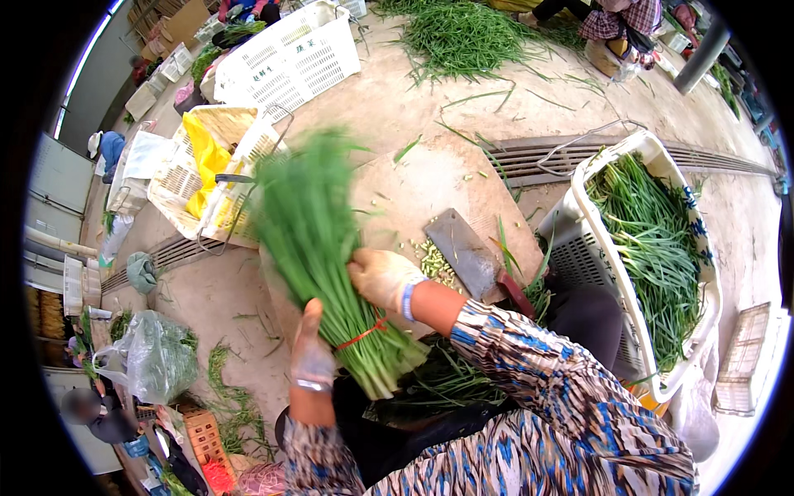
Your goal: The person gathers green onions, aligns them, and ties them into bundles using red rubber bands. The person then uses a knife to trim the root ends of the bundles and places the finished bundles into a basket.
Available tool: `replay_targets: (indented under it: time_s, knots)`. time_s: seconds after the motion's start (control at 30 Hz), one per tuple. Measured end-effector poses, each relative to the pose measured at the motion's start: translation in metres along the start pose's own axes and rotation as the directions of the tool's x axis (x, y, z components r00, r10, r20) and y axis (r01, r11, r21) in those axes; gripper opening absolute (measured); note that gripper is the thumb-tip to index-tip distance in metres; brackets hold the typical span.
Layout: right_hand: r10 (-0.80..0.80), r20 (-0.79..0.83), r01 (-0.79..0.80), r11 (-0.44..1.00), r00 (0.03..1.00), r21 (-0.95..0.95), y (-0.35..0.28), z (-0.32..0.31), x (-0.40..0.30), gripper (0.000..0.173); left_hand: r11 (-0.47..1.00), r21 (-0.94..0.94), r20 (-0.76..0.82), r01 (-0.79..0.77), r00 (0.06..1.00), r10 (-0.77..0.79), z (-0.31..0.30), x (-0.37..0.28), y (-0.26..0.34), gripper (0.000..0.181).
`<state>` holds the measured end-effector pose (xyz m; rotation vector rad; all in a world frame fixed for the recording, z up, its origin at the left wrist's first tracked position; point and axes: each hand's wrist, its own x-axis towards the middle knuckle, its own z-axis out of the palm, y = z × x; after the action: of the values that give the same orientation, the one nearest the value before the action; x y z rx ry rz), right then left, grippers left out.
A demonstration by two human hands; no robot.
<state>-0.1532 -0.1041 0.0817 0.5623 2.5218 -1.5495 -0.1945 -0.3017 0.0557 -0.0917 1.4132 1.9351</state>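
Note:
A large bundle of green Chinese chives (338, 297), tied near its cut ends with a red band (361, 333), is held at a slant over a board (409, 173). My right hand (384, 279), in a pale glove, grips it on the right side above the band. On the opposite side my left hand (313, 344) holds it, thumb up along the stalks; its fingers are mostly hidden. Motion blurs the leafy end. A cleaver (462, 251) with a red-brown handle lies on the board, right of the bundle. Short cut stalk ends (434, 260) lie scattered beside its blade.
To the right stands a white plastic crate (583, 180) full of chives. Another crate (167, 186) with a yellow cloth (208, 164) is at the left. A floor drain grate (521, 161) runs behind the board. Loose greens (465, 40) are heaped farther off, near other people.

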Motion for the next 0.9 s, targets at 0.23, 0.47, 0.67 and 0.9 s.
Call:
replay_targets:
  time_s: [0.23,0.47,0.67,0.9]
  knots:
    - [-0.369,-0.073,0.371,0.928,0.927,0.023,-0.002,0.016,-0.025,0.042,0.821,-0.549,-0.229,0.155,0.917,-0.326,-0.035,-0.085,-0.057,0.064]
    - [0.039,-0.437,-0.217,0.906,0.898,-0.364,0.120,-0.048,-0.116,0.027,0.606,0.722,0.101,-0.334,0.917,0.385,-0.015,-0.108,-0.086,0.062]
    - [0.242,-0.418,-0.442,0.749,0.876,-0.493,0.137,-0.044,-0.126,0.039,-0.484,0.844,0.445,-0.231,0.806,0.391,0.030,-0.023,-0.032,0.112]
    - [0.294,-0.496,-0.531,0.721,0.817,-0.446,0.145,-0.044,-0.119,0.041,-0.696,0.717,0.080,0.034,0.988,0.130,0.036,0.020,-0.035,0.141]
